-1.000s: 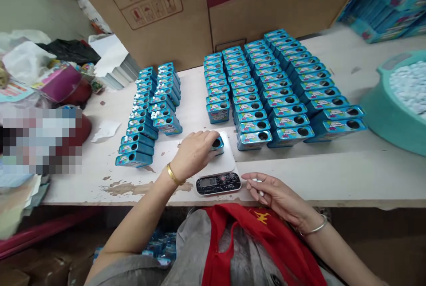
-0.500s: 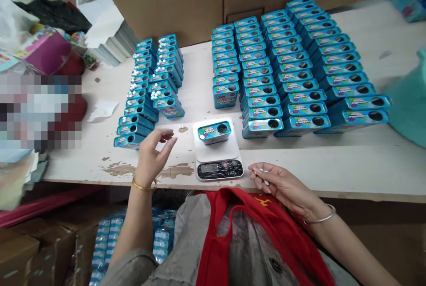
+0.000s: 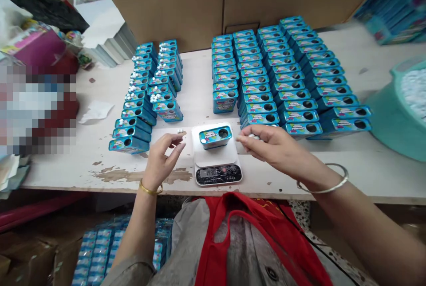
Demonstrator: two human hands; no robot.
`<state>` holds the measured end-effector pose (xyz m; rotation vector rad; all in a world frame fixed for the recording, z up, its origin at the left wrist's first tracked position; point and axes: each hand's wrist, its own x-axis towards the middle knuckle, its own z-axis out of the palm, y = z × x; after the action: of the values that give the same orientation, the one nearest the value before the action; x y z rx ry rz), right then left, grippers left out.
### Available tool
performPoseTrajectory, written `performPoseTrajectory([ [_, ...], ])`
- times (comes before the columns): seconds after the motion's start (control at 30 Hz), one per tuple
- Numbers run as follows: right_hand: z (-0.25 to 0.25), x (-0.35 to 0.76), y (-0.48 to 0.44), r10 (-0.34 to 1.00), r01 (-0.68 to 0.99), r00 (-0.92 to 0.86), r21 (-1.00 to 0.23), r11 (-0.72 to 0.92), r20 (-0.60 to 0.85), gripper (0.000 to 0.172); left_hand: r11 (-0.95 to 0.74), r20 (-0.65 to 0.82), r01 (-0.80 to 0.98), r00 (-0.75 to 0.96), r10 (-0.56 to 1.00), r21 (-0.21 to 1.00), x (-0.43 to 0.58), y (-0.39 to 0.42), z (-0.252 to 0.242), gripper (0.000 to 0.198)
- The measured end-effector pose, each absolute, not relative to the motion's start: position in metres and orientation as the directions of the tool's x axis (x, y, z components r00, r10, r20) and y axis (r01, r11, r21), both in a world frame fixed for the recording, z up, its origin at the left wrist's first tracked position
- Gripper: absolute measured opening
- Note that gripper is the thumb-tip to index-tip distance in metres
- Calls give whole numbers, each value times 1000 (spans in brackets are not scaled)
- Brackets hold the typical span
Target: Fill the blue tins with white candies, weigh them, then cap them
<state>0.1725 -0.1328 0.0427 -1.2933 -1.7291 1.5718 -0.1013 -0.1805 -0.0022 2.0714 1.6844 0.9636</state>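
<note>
A blue tin (image 3: 213,137) with a round hole in its top stands on the white kitchen scale (image 3: 215,158). One small white candy (image 3: 203,141) rests on the tin's left corner. The scale's display (image 3: 209,172) reads about 149.0. Just right of the tin, my right hand (image 3: 266,142) is closed around several white candies (image 3: 254,137). My left hand (image 3: 165,157) hovers left of the scale, fingers curled and thumb apart, with nothing visible in it. A few loose white candies (image 3: 180,131) lie on the table by its fingertips.
Rows of blue tins with open holes (image 3: 276,77) stand right of centre. Two shorter rows of tins (image 3: 164,73), many topped with white candies, stand at left. A teal tub (image 3: 392,113) of white candies is at far right. Cardboard boxes (image 3: 179,6) line the back.
My right hand has moved up and forward from the table edge to beside the tin. My left hand has shifted slightly right. The display went from 0.0 to about 149.0.
</note>
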Motion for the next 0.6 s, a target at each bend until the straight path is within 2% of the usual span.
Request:
performPoseTrajectory([
  [0.1,53,155,-114,846,473,-531,-845,249,-47,21,-265,298,740,91,950,619,-100,-180,-4,14],
  [0.2,57,140,-104,792,589,-609,-691,419,-40,18,-263,292,738,93,952,622,-101,-181,-6,13],
  [0.37,59,130,-103,742,682,-659,-513,521,-123,16,-237,271,743,77,959,626,-107,-185,-10,12],
  [0.6,61,125,-103,733,682,-669,-491,541,-123,17,-205,251,728,47,967,654,-109,-187,-18,14],
])
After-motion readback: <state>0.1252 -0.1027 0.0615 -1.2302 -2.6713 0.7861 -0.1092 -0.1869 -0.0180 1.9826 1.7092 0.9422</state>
